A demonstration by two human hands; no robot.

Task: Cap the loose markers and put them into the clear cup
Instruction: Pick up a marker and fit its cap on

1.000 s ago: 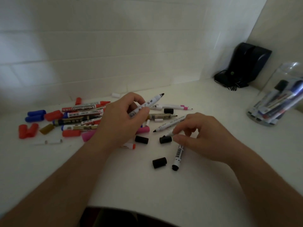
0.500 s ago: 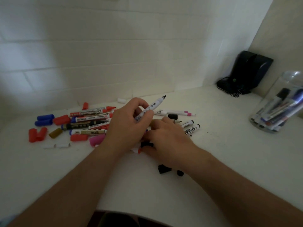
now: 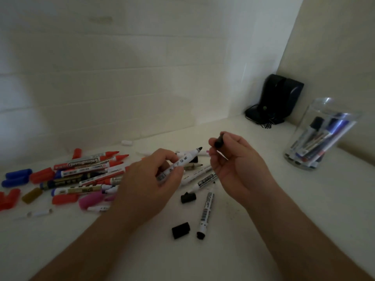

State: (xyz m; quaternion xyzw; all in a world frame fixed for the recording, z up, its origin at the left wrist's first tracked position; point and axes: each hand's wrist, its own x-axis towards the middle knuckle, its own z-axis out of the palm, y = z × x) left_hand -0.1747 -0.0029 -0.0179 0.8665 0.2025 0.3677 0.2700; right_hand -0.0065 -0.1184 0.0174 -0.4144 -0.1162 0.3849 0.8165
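The left hand [image 3: 150, 179] grips an uncapped white marker [image 3: 178, 165], its printing unreadable; the right hand [image 3: 237, 165] pinches a black cap [image 3: 219, 141]. A barcode shows on a loose marker [image 3: 205, 213].

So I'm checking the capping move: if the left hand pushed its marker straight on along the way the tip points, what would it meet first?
Probably the black cap pinched in the right hand. The left hand aims the marker up and right toward it, though depth is hard to judge.
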